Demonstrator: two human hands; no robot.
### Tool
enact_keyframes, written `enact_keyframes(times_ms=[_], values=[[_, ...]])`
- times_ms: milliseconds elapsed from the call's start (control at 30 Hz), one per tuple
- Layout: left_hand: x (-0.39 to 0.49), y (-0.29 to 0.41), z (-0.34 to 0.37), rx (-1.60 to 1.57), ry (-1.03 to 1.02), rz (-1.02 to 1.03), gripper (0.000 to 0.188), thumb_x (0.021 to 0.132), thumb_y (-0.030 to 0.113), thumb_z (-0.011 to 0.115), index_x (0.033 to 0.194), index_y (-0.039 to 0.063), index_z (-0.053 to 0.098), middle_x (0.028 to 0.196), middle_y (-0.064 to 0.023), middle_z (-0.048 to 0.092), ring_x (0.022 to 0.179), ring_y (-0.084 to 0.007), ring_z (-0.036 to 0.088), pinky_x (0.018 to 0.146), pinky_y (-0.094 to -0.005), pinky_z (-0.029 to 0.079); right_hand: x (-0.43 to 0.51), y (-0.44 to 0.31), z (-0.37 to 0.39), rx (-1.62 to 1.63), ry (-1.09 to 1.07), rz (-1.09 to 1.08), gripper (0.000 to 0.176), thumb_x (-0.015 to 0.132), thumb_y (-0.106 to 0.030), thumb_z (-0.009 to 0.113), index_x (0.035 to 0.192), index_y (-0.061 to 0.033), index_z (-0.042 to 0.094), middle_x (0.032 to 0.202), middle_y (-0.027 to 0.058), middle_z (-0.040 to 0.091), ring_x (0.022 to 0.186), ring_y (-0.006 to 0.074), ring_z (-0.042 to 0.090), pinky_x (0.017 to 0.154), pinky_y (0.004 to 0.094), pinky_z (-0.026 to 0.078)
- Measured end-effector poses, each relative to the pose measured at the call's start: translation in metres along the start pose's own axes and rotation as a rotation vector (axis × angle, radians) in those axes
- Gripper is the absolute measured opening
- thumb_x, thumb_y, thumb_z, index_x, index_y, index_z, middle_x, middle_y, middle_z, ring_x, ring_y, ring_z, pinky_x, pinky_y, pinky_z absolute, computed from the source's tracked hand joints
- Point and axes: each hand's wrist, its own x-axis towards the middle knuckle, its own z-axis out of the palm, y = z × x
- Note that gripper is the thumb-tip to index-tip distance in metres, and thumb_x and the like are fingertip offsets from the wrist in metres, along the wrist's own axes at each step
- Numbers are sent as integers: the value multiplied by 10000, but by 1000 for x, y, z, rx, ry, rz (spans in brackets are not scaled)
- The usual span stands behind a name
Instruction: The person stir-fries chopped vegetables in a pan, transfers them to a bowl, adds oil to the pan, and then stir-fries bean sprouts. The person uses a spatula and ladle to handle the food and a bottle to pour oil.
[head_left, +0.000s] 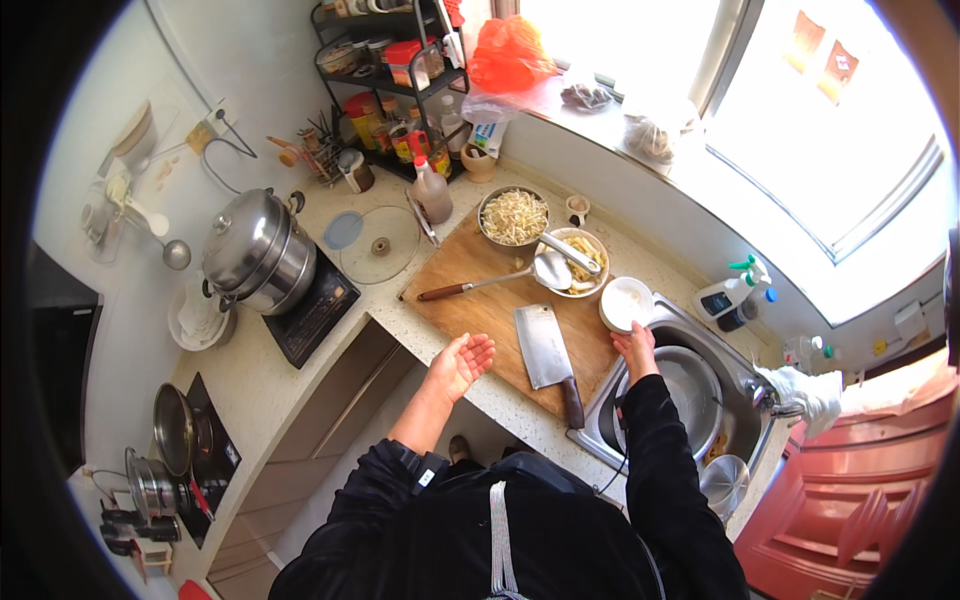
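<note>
My left hand (463, 366) is raised palm up near the front edge of a wooden cutting board (465, 300), with nothing in it. With its fingertips at the near rim of a white bowl (627, 304), my right hand (636, 349) is beside the sink; whether it grips the bowl I cannot tell. A cleaver (543, 346) lies on the board between my hands. Behind it rests a wooden-handled spatula (495, 281), its metal head against a bowl of cut pale vegetables (589, 246). A metal pan of bean sprouts (514, 217) stands at the board's far corner.
A steel sink (739, 367) holding a metal basin (686, 397) is at the right. A steamer pot (262, 255) stands on an induction cooker (319, 315) at the left. A glass lid (380, 245), a bottle (432, 191) and a spice rack (390, 82) are behind the board.
</note>
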Motion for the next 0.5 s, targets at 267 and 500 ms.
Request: enact_keyframes(times_ms=[267,500], values=[[-2,-4,-14,-8,53,6,329,986,275,469,1116,1,597,1096,-151,657,999,-246,640,871,-384,525,-27,10,-23,-209,-51,9,353,955,-304,463,1263,-134,461,927,138,668,713,279,690,536,325,512],[-4,-4,-12,-62,-14,15,357,988,289,462,1118,-14,598,1100,-155,658,1008,-248,639,881,-386,522,-53,-10,-14,-414,-150,132,591,936,-444,536,1308,-27,344,932,255,648,709,321,696,528,379,545]])
